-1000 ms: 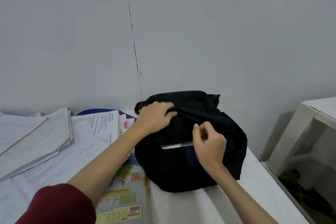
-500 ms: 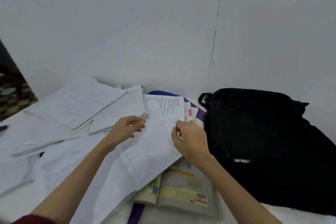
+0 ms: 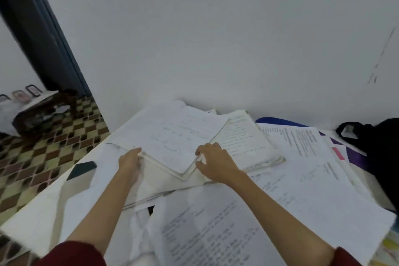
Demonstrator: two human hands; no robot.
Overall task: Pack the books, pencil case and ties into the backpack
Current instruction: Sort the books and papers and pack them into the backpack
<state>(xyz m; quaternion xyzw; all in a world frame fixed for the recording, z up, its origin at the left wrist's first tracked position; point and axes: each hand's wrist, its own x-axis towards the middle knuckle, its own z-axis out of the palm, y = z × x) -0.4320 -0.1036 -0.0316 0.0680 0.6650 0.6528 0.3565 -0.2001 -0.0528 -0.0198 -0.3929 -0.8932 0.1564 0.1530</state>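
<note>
An open white notebook [image 3: 172, 136] with handwriting lies on top of a pile of papers on the white table [image 3: 32, 218]. My left hand [image 3: 129, 161] grips its near left edge and my right hand [image 3: 213, 163] grips its near right edge. Another stack of written books [image 3: 244, 138] lies just right of it. The black backpack [image 3: 375, 142] stands at the far right, partly cut off by the frame edge. No pencil case or ties are visible.
Loose printed sheets [image 3: 302, 170] cover the near and right part of the table. A dark flat object [image 3: 82, 169] lies near the left table edge. A purple and blue item [image 3: 280, 121] peeks out beside the backpack. Chequered floor [image 3: 43, 149] lies to the left.
The view swung left from the backpack to the paper pile. Both hands left the backpack, passed over the loose sheets, and now grip the two near edges of the open notebook.
</note>
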